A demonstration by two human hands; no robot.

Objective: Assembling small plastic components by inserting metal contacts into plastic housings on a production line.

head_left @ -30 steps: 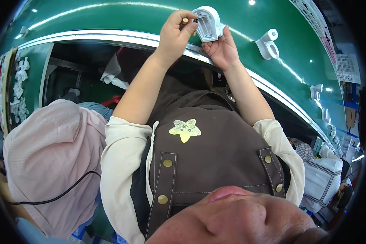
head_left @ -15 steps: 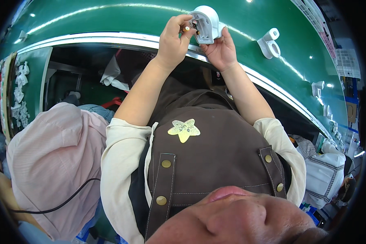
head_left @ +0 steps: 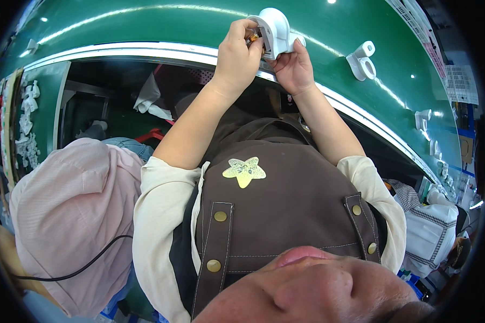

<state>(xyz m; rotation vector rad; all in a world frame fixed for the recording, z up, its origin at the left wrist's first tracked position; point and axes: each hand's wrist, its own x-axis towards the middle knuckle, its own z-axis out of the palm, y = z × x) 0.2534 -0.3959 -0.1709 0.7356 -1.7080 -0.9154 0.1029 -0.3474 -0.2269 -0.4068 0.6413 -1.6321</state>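
Note:
Over the near edge of the green belt, my right hand (head_left: pixel 295 70) holds a white plastic housing (head_left: pixel 277 32) from its right side, fingers beneath and thumb at a short round stub. The housing's open, hollow side faces left. At that opening my left hand (head_left: pixel 238 56) is closed, thumb and fingers pinching a small orange-and-dark part (head_left: pixel 252 39). Most of this part is hidden by the fingers and the housing's rim, so its kind is unclear. How far it sits inside cannot be seen.
On the green belt (head_left: pixel 188 24) to the right stands a similar white housing (head_left: pixel 362 60), with several more farther along. A metal rail (head_left: pixel 129 50) edges the belt. A person in a pink top (head_left: pixel 81 215) is close at my left; a person in white (head_left: pixel 428 231) is at right.
The housing has turned so less of its inside shows, and my left fingers have moved closer into its opening with the small part. The housings on the belt have shifted slightly right.

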